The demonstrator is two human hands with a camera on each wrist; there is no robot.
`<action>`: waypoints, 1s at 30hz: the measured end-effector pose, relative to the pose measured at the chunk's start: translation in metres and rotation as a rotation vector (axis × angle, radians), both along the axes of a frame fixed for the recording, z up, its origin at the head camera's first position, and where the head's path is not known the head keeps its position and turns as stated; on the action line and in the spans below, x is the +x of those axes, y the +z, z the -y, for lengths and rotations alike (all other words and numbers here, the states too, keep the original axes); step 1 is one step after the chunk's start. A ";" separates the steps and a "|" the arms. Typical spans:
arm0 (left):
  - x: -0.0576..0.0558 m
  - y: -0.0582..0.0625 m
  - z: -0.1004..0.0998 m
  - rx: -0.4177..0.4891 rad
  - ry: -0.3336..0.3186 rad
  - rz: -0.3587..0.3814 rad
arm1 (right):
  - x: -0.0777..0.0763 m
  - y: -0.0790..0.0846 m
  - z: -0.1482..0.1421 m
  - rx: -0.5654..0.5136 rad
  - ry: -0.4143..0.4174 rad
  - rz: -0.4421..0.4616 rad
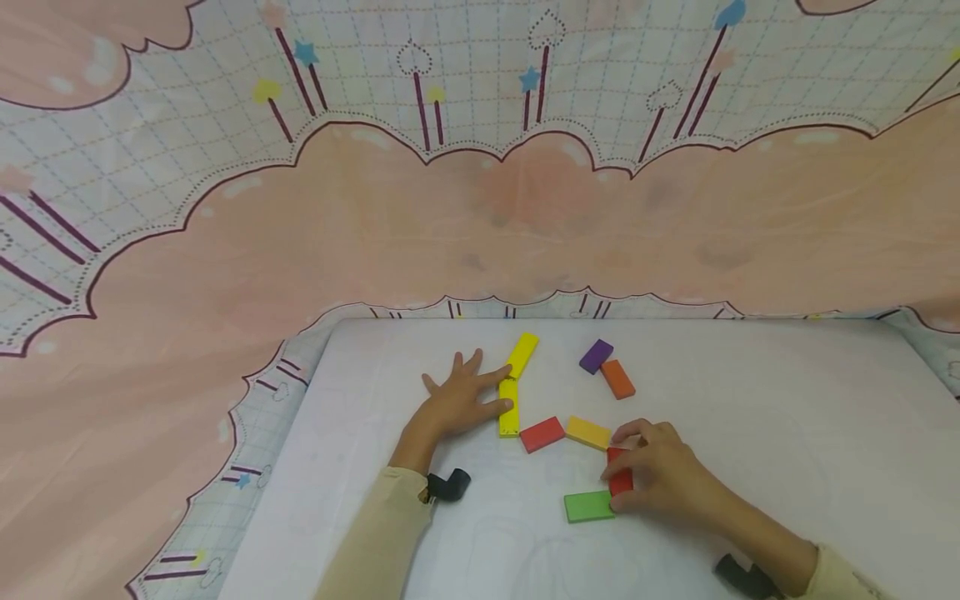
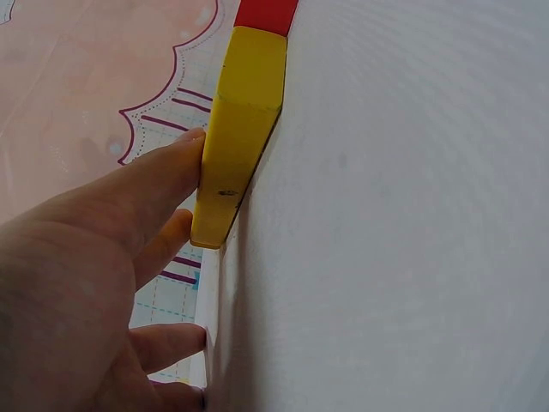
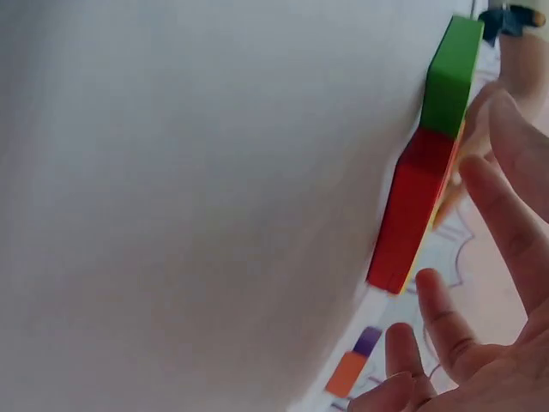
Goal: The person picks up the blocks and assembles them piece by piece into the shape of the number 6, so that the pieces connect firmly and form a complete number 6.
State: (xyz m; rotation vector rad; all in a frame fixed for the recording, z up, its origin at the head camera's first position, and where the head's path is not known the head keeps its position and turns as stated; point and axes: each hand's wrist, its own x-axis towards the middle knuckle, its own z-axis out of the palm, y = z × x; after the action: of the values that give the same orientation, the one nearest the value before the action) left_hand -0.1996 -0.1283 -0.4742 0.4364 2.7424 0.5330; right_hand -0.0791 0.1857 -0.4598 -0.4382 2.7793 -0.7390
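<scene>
My left hand (image 1: 455, 402) lies with fingers spread over the lower yellow block (image 1: 508, 421), its fingertips at the block's side in the left wrist view. An upper yellow block (image 1: 524, 350) meets that one at an angle. Bent loosely over a red block (image 1: 620, 479) is my right hand (image 1: 663, 471). Its thumb is by the corner with the green block (image 1: 588, 507), and one fingertip overlaps the red face. In the right wrist view the fingers look spread and relaxed beside the red block (image 3: 410, 210). An orange-yellow block (image 1: 588, 432) and another red block (image 1: 542, 434) continue the chain leftward.
A purple block (image 1: 597, 356) and an orange block (image 1: 618, 379) touch at the corners farther back. The white table (image 1: 787, 417) ends at a far edge, with a pink patterned cloth (image 1: 480, 225) behind. Dark wrist cameras show on both arms.
</scene>
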 end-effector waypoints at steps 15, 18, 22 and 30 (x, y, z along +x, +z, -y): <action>-0.002 -0.003 0.002 0.007 -0.006 -0.002 | 0.009 0.001 0.012 0.081 0.029 -0.027; -0.002 -0.002 0.001 0.009 -0.006 -0.005 | 0.010 0.001 0.013 0.079 0.026 -0.026; -0.001 -0.002 0.001 0.004 -0.004 -0.001 | 0.012 0.000 0.013 0.084 0.016 -0.021; 0.000 -0.001 0.001 0.001 0.002 0.001 | 0.014 0.001 0.011 0.082 0.010 -0.010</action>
State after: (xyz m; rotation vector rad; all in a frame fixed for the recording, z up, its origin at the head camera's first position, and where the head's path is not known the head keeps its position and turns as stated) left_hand -0.1999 -0.1291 -0.4750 0.4338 2.7418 0.5343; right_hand -0.0655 0.1748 -0.4590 -0.4401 2.8025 -0.6193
